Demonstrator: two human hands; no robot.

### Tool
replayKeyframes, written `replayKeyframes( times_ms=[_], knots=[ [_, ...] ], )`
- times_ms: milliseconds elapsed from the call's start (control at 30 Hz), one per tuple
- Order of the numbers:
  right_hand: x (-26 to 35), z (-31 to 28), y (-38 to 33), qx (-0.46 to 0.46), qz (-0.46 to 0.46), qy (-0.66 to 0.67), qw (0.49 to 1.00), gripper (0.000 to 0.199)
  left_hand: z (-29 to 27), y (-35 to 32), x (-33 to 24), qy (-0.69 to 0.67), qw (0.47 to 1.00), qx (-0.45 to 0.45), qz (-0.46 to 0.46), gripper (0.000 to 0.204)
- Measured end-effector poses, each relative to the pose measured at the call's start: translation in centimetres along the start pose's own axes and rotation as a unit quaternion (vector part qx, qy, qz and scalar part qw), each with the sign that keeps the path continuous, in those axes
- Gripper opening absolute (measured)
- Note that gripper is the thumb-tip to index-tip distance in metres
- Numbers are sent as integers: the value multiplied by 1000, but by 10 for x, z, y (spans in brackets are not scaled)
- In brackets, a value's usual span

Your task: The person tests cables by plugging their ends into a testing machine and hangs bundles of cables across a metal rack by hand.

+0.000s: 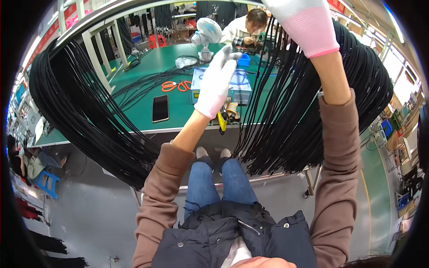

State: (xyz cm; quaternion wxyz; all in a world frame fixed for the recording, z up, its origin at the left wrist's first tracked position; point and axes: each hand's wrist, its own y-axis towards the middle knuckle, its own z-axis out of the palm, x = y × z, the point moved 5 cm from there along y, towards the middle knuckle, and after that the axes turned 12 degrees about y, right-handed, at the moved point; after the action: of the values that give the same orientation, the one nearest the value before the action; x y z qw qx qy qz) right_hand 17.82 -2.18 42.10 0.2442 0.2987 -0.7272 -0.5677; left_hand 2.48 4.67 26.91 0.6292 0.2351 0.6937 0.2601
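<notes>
My left hand [217, 80], in a white and pink glove, is raised in front of the green table. Its fingers are stretched out and apart, and nothing shows in them. High at the upper right is my right hand [308, 27], gloved the same way. The picture's top edge cuts off its fingers, so its grip is hidden. It is beside a thick bundle of black cords [286, 111] hanging from above. Another bundle of black cords [85, 120] droops at the left from a pale rail [105, 20].
On the green table [138, 82] lie a phone [161, 108], orange-handled scissors [169, 86], a blue box-shaped device [243, 91] and loose black cables. A small fan [208, 33] stands farther back. Across the table, a person [250, 29] bends over handwork. A blue stool [47, 183] stands at the left.
</notes>
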Motion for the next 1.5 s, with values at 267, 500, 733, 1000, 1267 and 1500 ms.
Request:
replayKeyframes(
  times_ms=[267,500,733,1000,1267,1500],
  knots=[
    [-1,123,-179,74,266,438,856,32,-4,-125,90,240,969,-29,-53,31],
    [37,155,-367,212,579,552,561,23,-17,-294,209,-285,736,-92,-607,23],
    [84,98,-375,434,398,569,574,26,-2,-281,215,-255,786,-127,-549,25],
    [15,115,-391,416,188,257,852,30,4,-272,209,-176,849,-98,-489,26],
    [-6,167,-382,208,531,448,689,17,6,-250,179,68,935,-95,-334,25],
    [-45,163,-382,35,633,457,624,12,-13,-207,196,-42,919,-193,-342,22]
  ],
)
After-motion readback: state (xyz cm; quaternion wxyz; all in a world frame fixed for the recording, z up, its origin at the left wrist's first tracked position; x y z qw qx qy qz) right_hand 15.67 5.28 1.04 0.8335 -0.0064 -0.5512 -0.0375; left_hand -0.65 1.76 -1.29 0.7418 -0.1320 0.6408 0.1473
